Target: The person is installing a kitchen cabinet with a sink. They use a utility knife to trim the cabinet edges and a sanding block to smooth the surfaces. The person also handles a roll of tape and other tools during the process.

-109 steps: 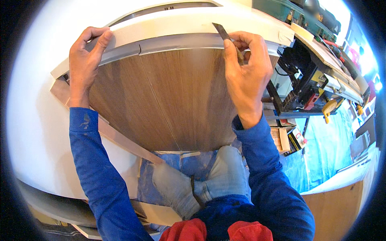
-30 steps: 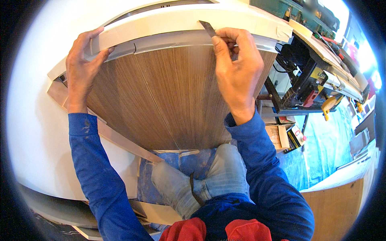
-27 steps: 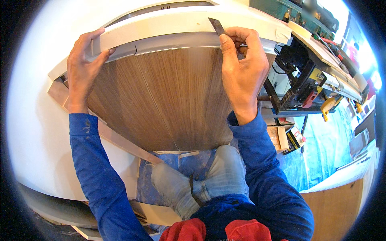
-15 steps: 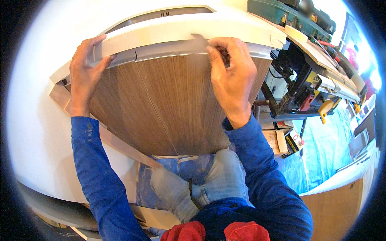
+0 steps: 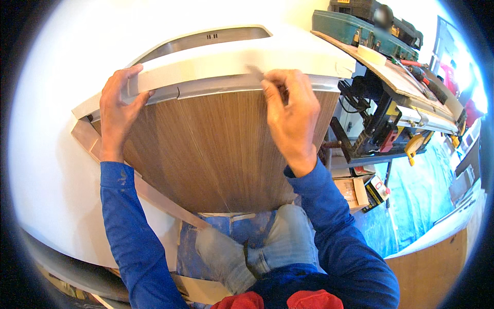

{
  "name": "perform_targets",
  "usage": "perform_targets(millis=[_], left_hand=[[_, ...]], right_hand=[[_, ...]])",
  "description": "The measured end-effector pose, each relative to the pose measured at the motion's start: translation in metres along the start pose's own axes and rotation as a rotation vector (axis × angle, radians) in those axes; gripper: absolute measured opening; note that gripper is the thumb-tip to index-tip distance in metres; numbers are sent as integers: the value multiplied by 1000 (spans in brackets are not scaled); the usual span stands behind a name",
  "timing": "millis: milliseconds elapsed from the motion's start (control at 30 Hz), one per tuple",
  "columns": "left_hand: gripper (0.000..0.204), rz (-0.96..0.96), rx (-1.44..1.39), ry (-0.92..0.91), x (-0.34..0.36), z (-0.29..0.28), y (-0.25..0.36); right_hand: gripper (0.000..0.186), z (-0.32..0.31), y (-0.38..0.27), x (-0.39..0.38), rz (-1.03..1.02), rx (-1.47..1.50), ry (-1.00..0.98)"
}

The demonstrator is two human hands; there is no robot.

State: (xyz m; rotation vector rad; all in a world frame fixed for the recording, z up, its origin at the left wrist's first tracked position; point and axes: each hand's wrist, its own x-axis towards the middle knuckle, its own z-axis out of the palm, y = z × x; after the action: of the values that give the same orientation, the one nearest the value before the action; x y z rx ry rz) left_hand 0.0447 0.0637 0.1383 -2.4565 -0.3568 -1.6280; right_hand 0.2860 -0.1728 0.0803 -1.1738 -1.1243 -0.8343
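Note:
A pale countertop (image 5: 206, 69) runs across the upper middle, its front edge facing me. My left hand (image 5: 118, 105) clasps that edge near its left end, fingers over the top and thumb below. Between the thumb and fingertips of my right hand (image 5: 293, 105) is a small, thin, dark flat piece (image 5: 253, 70), blurred, its kind unclear. It lies against the front edge, right of the middle. Just under the edge runs a metallic strip (image 5: 216, 87), and below that are brown wood-grain cabinet doors (image 5: 206, 144).
A metal sink basin (image 5: 206, 40) is set into the countertop. At the right, a workbench (image 5: 355, 51) carries a green tool case (image 5: 355, 33), a tape roll (image 5: 371, 55) and a drill (image 5: 419, 74). Below stand a cardboard box (image 5: 351, 191) and blue sheeting (image 5: 411, 190). A wooden batten (image 5: 170, 203) slants at the left.
The countertop and both hands appear lower in the picture. Relative to the edge, both hands stay in nearly the same places, and the right still pinches the dark piece.

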Motion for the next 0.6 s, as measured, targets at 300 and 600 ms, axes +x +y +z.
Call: perform_targets(millis=[300,600], left_hand=[[58,-5,-15,-12,1,-1,1],[58,-31,13,-21,1,-2,2]], right_hand=[[16,1,1,1,-88,31,-53],[17,-10,3,4,-28,0,2]])
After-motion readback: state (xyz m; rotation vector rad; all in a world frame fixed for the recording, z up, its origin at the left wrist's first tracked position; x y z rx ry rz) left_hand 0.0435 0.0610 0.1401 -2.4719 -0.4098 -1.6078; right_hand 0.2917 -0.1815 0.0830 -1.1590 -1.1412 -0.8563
